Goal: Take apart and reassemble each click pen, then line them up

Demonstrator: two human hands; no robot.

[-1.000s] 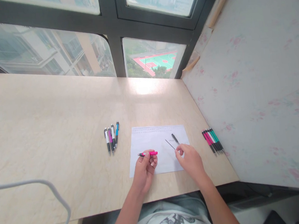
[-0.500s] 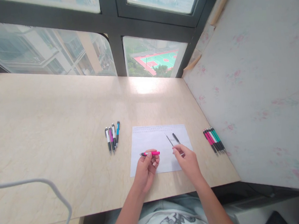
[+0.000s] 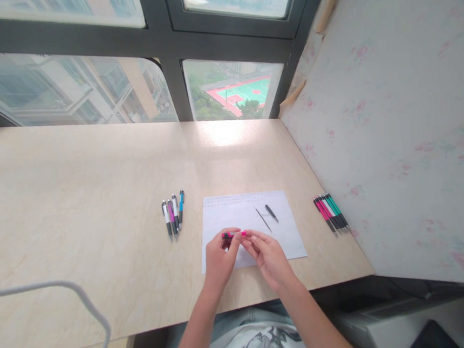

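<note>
My left hand (image 3: pixel 219 253) is closed around a pink pen barrel (image 3: pixel 230 235), held level just above the near part of a white sheet of paper (image 3: pixel 215 219). At the barrel's right end, my right hand (image 3: pixel 268 255) pinches with thumb and fingers; its fingertips partly hide that end. A thin dark pen refill (image 3: pixel 263 219) lies slantwise on the sheet, beyond my right hand. Beside it rests a short black pen grip section (image 3: pixel 272 213). Small writing runs along the paper's far edge.
Several pens (image 3: pixel 171 217) lie left of the paper. Another row of pink, white and green pens (image 3: pixel 331 212) lies at the right, near the flowered wall (image 3: pixel 394 127). A grey-white cable (image 3: pixel 84 300) arches across the near left. Windows stand behind the table (image 3: pixel 97 207).
My right hand has let go of the refill, leaving it on the paper, and has moved left to the pink barrel. The view has shifted slightly.
</note>
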